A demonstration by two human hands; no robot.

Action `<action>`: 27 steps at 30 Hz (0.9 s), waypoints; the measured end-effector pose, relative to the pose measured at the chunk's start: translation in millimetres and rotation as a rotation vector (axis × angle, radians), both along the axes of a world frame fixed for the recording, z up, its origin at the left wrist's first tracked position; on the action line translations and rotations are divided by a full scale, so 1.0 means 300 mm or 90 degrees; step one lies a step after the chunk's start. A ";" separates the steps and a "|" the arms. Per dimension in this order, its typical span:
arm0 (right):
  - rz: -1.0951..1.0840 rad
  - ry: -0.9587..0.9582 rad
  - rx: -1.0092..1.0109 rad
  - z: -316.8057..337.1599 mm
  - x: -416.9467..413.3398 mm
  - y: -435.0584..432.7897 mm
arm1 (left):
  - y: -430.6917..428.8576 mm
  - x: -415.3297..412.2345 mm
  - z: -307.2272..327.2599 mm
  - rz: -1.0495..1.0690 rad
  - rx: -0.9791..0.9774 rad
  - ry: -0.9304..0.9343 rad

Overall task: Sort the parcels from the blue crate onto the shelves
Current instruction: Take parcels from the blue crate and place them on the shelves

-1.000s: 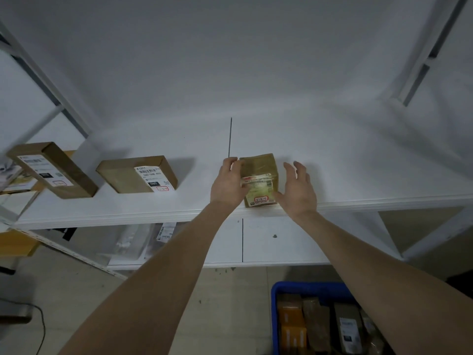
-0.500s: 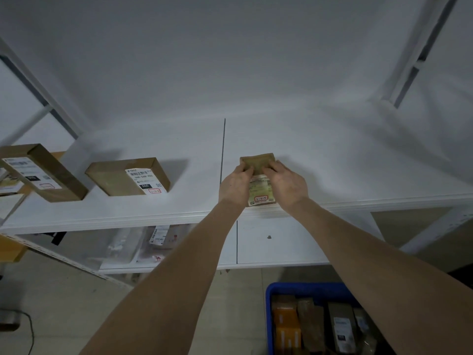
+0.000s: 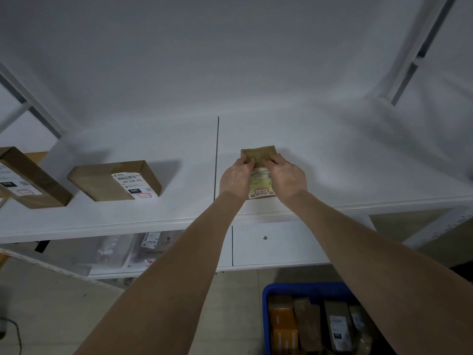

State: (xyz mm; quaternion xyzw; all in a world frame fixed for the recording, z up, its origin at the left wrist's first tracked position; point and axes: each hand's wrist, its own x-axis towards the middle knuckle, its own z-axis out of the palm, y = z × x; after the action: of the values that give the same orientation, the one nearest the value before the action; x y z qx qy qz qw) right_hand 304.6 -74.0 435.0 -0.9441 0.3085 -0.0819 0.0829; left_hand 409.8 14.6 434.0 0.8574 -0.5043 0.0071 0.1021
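The small brown cardboard parcel (image 3: 258, 155) lies flat on the white shelf board (image 3: 358, 175), just right of the board seam, with its near end close to the front lip. The left hand (image 3: 236, 176) and right hand (image 3: 286, 176) hold it from either side, fingers (image 3: 271, 161) bent over its top face. If the withdrawing hands drag it forward, it could likely slip off the lip toward the blue plastic crate (image 3: 266, 319) below. It looks light and slightly crumpled, and its white label with a red-outlined handwritten code faces up.
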 end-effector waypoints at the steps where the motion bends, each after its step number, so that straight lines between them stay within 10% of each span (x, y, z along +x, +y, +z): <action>1: -0.002 -0.002 0.002 0.000 0.007 -0.005 | -0.008 0.007 0.000 0.000 -0.001 0.002; 27: -0.017 -0.042 0.047 -0.026 0.070 -0.081 | -0.060 0.105 0.049 -0.021 0.063 0.060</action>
State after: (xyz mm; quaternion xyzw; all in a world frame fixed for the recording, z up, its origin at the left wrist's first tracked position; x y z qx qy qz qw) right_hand 325.5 -98.2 427.1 -0.9329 0.3211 -0.1028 0.1265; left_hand 441.3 -3.5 448.6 0.8525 -0.5126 -0.0602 0.0832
